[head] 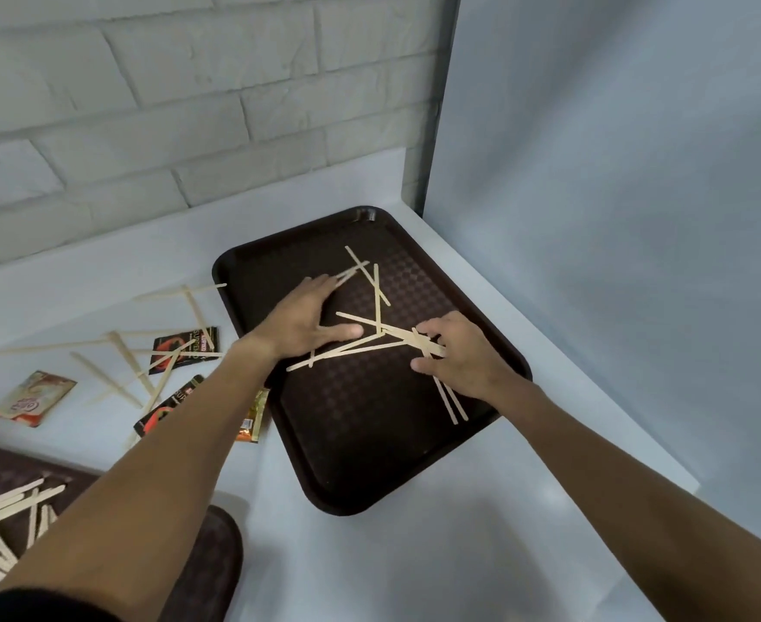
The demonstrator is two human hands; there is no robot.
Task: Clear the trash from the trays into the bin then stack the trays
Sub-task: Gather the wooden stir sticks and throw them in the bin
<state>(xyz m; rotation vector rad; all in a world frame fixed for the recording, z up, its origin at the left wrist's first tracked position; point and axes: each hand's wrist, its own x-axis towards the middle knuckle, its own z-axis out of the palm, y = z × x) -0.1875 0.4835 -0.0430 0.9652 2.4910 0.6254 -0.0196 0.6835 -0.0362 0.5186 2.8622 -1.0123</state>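
A dark brown tray (369, 442) lies on the white counter in the corner, with several thin wooden sticks (376, 291) scattered across its far half. My left hand (306, 323) lies flat on the tray with fingers spread over the sticks' left ends. At the tray's right side my right hand (455, 356) has its fingers curled around a bundle of sticks (419, 341). A second brown tray (217, 554) with more sticks (1, 527) on it sits at the bottom left, partly behind my left arm. No bin is in view.
More wooden sticks (118, 352) and several sachets (185, 350) lie loose on the counter left of the tray. A white brick wall (145, 105) runs behind, and a grey panel (616, 195) closes the right side. The counter's edge (666, 451) drops off at the right.
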